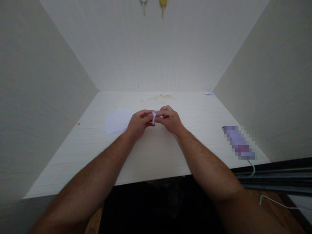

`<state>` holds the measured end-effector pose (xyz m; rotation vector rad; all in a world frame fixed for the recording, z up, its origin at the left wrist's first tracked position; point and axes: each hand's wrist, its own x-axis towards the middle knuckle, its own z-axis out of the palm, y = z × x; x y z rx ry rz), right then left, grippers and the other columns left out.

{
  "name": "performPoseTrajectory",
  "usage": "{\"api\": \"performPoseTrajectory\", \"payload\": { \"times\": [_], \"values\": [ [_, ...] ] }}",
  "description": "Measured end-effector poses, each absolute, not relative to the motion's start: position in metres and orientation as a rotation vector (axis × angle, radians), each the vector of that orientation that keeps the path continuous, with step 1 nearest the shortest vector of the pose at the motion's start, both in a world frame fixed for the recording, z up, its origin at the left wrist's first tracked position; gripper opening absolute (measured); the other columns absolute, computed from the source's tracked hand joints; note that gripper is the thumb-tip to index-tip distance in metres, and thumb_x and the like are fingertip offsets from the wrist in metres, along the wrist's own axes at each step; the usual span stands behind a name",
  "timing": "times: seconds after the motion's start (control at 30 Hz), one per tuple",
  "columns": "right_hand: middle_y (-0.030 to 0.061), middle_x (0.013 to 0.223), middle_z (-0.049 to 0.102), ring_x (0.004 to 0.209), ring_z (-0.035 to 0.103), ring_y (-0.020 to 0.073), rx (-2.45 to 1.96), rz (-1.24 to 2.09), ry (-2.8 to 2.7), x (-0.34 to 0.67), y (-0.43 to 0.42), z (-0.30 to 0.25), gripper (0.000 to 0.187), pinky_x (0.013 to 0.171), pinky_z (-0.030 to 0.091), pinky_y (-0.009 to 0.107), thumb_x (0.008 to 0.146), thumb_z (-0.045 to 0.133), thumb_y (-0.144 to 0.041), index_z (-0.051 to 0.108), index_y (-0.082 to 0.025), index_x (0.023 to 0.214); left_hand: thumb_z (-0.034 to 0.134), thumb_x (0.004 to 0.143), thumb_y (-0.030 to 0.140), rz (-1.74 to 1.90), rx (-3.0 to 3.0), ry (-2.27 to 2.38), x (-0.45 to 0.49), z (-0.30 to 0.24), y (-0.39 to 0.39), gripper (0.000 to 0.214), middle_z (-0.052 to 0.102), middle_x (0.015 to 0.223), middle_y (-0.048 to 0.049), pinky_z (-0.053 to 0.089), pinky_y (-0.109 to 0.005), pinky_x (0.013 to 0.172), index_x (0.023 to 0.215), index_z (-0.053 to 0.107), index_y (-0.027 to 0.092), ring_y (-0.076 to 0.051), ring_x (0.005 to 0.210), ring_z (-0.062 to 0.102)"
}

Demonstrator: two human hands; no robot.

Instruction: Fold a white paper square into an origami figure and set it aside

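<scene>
Nearest us on the surface (158, 156), right of the folded paper (154, 118), there's a pixelated phone-shaped thing (237, 141) with a white cable (252, 169) at its near end. The folded paper itself is up between our hands: left hand (140, 123) with its grip closed on one side, thumb on top, right hand (170, 119) pinching the other side, fingertips nearly together. Can't make out the exact folds from here. For clean work, we'd let the left grip do the steadying, keep the pinch light so nothing crumples, line up edges first, then run a thumbnail along each crease. Left of the folded paper lie loose white sheets (118, 119); beyond it, far right, a small white paper piece (208, 93).
</scene>
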<state>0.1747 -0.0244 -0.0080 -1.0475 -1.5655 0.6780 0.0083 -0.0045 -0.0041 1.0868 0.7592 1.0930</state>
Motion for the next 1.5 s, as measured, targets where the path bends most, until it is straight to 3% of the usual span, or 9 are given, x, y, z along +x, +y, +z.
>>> {"api": "performPoseTrajectory", "payload": {
  "times": [0.37,0.67,1.5],
  "values": [
    [-0.0002,0.092,0.054,0.075,0.053,0.0100,-1.069,0.660,-1.589,0.1736,-0.0253,-0.0087,0.012,0.067,0.050,0.026,0.070,0.078,-0.018,0.073,-0.024,0.079,0.082,0.066,0.038,1.057,1.112,0.829,0.0096,-0.0017,-0.0077,0.035,0.072,0.080,-0.0063,0.058,-0.033,0.062,0.088,0.072,0.013,-0.015,0.064,0.066],
    [0.0011,0.090,0.055,0.073,0.054,0.0101,-1.114,0.578,-1.584,0.1717,-0.0252,-0.0093,0.008,0.061,0.048,0.026,0.072,0.078,-0.021,0.073,-0.022,0.079,0.085,0.064,0.032,1.048,1.225,0.806,0.0062,-0.0065,-0.0080,0.060,0.075,0.088,-0.0100,0.059,-0.042,0.079,0.117,0.067,0.010,-0.017,0.070,0.069],
    [0.0027,0.086,0.061,0.078,0.058,0.0137,-1.146,0.512,-1.633,0.1729,-0.0257,-0.0093,0.014,0.063,0.050,0.027,0.073,0.078,-0.030,0.067,-0.021,0.075,0.085,0.062,0.031,1.067,1.229,0.825,0.0080,-0.0005,-0.0112,0.061,0.075,0.086,-0.0091,0.059,-0.043,0.084,0.117,0.067,0.009,-0.018,0.072,0.070]
  ]
}}
